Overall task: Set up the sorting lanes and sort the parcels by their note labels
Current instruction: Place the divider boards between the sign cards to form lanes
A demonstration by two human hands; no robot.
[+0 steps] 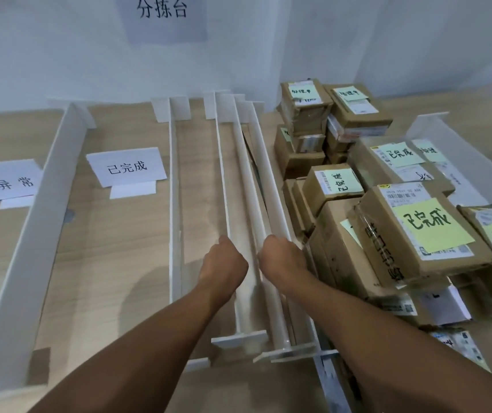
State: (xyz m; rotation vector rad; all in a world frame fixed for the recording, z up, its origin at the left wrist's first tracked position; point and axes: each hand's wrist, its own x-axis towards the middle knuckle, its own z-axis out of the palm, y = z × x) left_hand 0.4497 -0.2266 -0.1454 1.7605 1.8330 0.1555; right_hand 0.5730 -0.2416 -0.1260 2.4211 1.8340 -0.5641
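Several long white divider boards stand on the wooden table. One divider (51, 186) runs at the left, another (174, 204) in the middle, and three more (250, 180) are bunched together right of centre. My left hand (223, 266) is fisted on the top edge of one bunched board. My right hand (280, 260) grips the neighbouring board's edge. Two white paper lane signs (127, 166) (9, 180) stand between the dividers at the left. A heap of brown cardboard parcels (387, 222) with green handwritten notes lies to the right.
A large paper sign (162, 13) hangs on the white wall behind. One more white board (459, 162) leans at the far right behind the parcels. Bare wooden tabletop (113, 248) shows between the left and middle dividers.
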